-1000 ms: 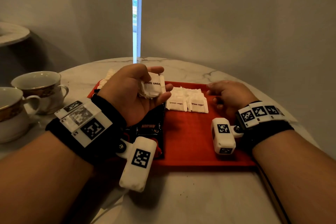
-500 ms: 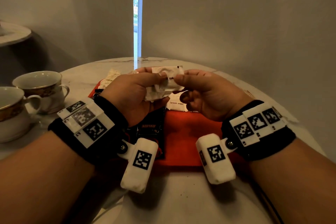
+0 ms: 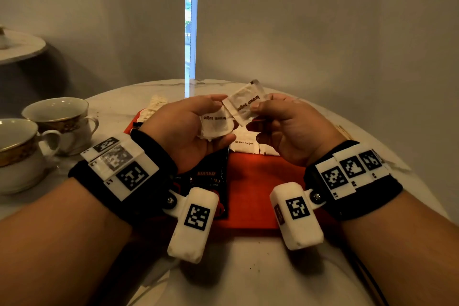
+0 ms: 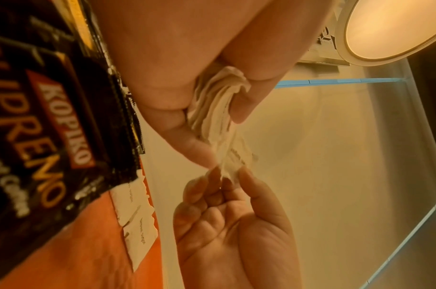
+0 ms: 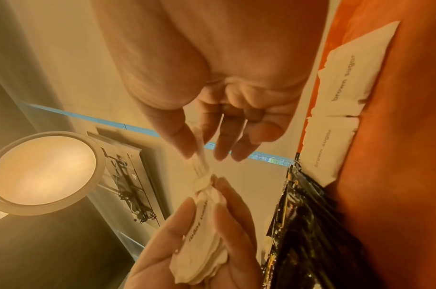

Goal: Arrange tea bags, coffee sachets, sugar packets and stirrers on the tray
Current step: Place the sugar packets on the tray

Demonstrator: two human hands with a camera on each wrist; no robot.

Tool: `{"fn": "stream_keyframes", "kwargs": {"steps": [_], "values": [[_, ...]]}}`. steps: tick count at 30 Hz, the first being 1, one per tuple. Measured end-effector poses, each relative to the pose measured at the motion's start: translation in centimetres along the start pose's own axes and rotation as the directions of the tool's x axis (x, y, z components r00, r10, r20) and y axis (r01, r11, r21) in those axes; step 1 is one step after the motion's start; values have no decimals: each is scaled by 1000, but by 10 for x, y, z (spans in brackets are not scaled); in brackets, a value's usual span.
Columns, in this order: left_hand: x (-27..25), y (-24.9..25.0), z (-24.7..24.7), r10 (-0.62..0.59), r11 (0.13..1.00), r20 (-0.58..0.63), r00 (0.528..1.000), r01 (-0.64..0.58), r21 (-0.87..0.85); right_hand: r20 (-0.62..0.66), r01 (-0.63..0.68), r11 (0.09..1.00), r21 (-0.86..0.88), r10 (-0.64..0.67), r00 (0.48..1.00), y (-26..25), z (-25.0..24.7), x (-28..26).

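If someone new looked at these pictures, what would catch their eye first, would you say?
Two hands meet above the red tray: the left hand holds a bunch of sugar packets, and the right hand pinches one packet. Two cups stand at far left.

Bare red tray (image 3: 250, 186) surface lies open between the wrists. Coffee sachets (image 3: 210, 176) block its left side, sugar packets (image 3: 244, 143) apparently the far middle; two cups (image 3: 57, 119) crowd the table's left edge.

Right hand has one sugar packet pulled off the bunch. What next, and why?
Probably lower the right hand and lay its white brown-sugar packet beside the packets lying on the red tray; the left hand grips a bunch.
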State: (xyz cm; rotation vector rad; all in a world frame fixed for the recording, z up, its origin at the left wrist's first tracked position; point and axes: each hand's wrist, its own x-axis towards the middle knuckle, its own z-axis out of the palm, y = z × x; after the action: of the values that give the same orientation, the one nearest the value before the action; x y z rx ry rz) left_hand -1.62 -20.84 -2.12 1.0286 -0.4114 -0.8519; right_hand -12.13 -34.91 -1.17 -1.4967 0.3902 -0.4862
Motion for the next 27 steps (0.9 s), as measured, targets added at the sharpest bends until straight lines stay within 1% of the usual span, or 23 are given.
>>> {"fn": "stream_keyframes", "kwargs": {"steps": [3,5,8,10,12,14,16,22,24,27], "values": [[-1,0,-1,-25,1000,-7,1000,25,15,-43,58,996,72,-55,998,1,1,1],[0,0,-2,-33,999,6,999,33,33,-63,90,994,70,-85,994,4,2,3],[-1,-2,-2,-39,998,71,997,37,41,-16,108,994,19,-107,994,6,5,1],[-1,-3,-2,-22,998,110,994,15,69,12,116,993,-16,-116,993,7,7,0],[-2,-2,-3,-14,997,152,988,2,78,35,119,993,-16,-118,992,9,8,0],[-2,-2,-3,-15,996,166,986,0,89,46,121,993,-5,-121,992,9,8,0],[-2,-4,-4,-7,995,155,988,-9,101,62,123,992,-25,-121,991,8,7,-1],[-1,-4,-3,38,989,140,989,-57,136,139,152,974,-167,-129,982,8,5,-3],[-1,-3,-2,56,989,106,993,-70,133,128,161,973,-168,-140,982,9,7,-2],[-1,-3,-1,82,988,84,993,-92,124,80,167,980,-108,-158,984,12,8,1]]}}
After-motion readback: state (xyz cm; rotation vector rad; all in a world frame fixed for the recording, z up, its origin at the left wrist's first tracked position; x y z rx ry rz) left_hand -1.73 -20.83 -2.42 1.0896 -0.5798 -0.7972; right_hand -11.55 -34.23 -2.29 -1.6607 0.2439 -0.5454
